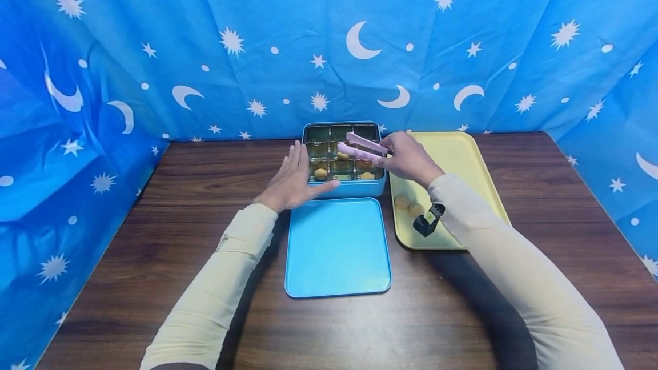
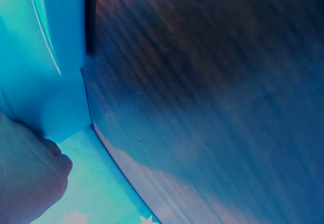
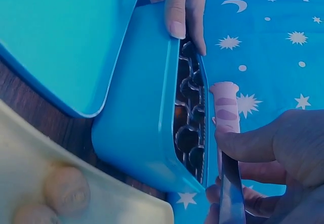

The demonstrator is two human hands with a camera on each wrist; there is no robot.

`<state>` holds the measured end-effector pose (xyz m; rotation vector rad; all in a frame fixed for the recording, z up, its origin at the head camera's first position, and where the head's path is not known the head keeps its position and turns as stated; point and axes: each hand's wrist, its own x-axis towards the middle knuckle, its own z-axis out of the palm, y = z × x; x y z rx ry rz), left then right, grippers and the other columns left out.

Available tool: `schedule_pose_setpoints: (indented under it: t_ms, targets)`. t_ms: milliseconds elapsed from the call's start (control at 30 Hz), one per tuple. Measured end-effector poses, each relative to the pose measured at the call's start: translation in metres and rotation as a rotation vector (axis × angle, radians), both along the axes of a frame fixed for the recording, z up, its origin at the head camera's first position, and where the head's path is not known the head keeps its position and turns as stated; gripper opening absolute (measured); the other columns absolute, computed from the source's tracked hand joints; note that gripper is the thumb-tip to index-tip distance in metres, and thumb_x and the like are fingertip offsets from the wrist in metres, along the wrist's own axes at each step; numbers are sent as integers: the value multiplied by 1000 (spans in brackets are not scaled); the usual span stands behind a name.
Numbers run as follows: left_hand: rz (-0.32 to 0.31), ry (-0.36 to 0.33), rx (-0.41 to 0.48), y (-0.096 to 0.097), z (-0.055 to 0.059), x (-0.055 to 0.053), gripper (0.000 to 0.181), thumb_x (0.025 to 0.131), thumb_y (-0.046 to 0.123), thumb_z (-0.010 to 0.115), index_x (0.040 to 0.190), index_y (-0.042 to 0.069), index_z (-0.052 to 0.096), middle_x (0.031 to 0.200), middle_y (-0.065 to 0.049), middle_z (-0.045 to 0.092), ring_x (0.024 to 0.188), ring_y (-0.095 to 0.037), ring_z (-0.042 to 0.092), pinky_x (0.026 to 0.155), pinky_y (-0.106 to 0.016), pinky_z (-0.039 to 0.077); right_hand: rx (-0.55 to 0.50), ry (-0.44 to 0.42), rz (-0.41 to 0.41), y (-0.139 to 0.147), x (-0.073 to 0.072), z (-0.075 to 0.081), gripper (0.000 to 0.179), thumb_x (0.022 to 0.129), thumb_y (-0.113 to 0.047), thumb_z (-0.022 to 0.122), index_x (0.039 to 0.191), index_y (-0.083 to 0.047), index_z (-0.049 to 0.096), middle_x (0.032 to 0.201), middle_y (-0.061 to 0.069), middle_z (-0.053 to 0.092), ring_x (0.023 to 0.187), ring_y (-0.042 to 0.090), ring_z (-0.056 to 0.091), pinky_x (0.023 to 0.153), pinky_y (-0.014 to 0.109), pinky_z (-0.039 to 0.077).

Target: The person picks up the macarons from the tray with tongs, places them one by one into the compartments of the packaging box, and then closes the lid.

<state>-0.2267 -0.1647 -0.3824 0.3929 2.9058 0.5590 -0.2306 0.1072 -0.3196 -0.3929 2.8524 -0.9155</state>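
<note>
A blue square tin (image 1: 354, 188) stands near the back of the table, with a clear divided insert inside. Round cookies (image 1: 321, 174) sit in several of its compartments. My left hand (image 1: 290, 179) lies along the tin's left side with straight fingers, its thumb stretched across the front edge. In my right hand (image 1: 408, 156) I grip pink-tipped tongs (image 1: 360, 150), held over the tin from its right side. The tong arms stand apart above the middle row, close over a cookie (image 1: 343, 155); the head view shows nothing pinched between them. The right wrist view shows the tongs (image 3: 226, 113) edge-on.
The tin's blue lid (image 1: 338, 250) lies in front of it. To the right is a yellow tray (image 1: 452, 150), with round cookies (image 1: 415, 209) near its left side, partly behind the wrist camera. A blue star-patterned cloth (image 1: 319, 16) hangs close behind the tin.
</note>
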Motion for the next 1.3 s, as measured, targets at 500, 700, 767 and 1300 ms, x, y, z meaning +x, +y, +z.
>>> schedule_pose_setpoints:
  t_ms: [500, 700, 767, 1300]
  targets:
    - [14, -9, 4, 2, 0, 2, 131, 81, 89, 46, 160, 1, -11, 167, -16, -17, 153, -30, -15, 124, -48, 0, 4, -4, -55, 52, 16, 11, 43, 95, -16, 71, 130, 9, 64, 117, 22, 65, 91, 32, 51, 71, 39, 41]
    - [5, -6, 3, 1, 1, 2, 130, 81, 89, 46, 159, 2, -12, 166, -13, -22, 154, -31, -15, 124, -49, 0, 15, 39, -46, 78, 28, 10, 40, 93, -13, 73, 125, 11, 66, 111, 24, 66, 77, 28, 48, 63, 37, 37]
    - [5, -5, 4, 1, 1, 2, 130, 81, 89, 46, 159, 2, -12, 166, -13, -21, 154, -31, -15, 124, -49, 0, 16, 41, -41, 86, 33, 8, 41, 93, -13, 73, 125, 11, 65, 113, 25, 66, 75, 27, 46, 62, 36, 36]
    - [-7, 0, -9, 0, 1, 1, 131, 82, 88, 46, 159, 0, -12, 166, -16, -20, 154, -34, -13, 123, -51, 0, 91, 7, -59, 141, 63, -15, 50, 93, -18, 73, 127, 17, 60, 112, 31, 65, 79, 30, 52, 61, 35, 40]
